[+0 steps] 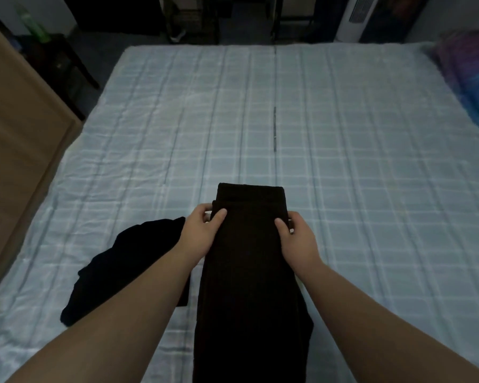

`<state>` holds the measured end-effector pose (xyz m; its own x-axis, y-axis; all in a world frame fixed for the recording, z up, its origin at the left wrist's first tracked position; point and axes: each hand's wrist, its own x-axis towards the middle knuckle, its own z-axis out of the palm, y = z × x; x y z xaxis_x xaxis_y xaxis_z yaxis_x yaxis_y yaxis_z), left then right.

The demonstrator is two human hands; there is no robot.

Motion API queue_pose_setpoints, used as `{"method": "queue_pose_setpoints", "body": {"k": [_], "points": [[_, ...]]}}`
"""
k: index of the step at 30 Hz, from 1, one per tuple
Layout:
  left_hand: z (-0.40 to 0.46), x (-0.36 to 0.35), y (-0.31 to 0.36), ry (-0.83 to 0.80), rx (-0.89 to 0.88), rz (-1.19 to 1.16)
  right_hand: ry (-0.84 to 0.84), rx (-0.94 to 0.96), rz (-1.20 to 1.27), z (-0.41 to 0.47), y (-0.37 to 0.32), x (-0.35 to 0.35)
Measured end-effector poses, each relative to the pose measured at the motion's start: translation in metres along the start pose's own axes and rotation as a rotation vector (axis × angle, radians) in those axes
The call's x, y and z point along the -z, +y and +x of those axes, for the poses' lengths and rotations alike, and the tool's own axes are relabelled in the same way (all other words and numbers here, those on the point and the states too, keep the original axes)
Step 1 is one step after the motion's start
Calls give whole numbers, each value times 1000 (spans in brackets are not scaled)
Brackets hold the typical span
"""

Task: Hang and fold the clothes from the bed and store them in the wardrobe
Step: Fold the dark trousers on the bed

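Both forearms reach forward over a long dark garment (249, 258) lying lengthwise on the bed (343, 161), its far end already doubled back into a neat band just beyond the grip. The left hand (202, 230) and right hand (296, 236) pinch it at opposite side edges, thumbs on top, fingers tucked under the cloth.

To fold well from here, my judgement is that both hands should lift evenly, keep the side edges parallel and the cloth taut between them, then lay the held section over so the edges line up; a quick flat press afterward would keep the thick layers from springing open.

Its fabric looks heavy, matte and brownish black, probably trousers, in a narrow strip that widens and rumples toward the person; the near end runs out of view.

Just left of the left hand lies a second black garment (122, 272), crumpled and unfolded. Well beyond the grip, a colourful bundle (470, 78) sits at the bed's far right corner. A brown wooden panel (17, 134), perhaps the wardrobe, stands far left.
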<state>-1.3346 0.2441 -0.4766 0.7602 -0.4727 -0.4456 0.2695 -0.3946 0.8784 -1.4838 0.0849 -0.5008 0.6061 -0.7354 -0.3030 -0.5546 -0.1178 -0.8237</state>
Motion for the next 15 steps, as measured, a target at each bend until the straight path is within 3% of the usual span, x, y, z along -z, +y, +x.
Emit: {"method": "queue_pose_setpoints", "body": {"k": [4,9,15], "points": [[52,-14,-33,9,60,-22,47,-37,-48,49,30,-30],[99,-36,-63,152,-93,283,112,-28,-248,98,50,-57],[123,-54,-108,204,-252,450,197,-19,-441,113,88,-86]]}}
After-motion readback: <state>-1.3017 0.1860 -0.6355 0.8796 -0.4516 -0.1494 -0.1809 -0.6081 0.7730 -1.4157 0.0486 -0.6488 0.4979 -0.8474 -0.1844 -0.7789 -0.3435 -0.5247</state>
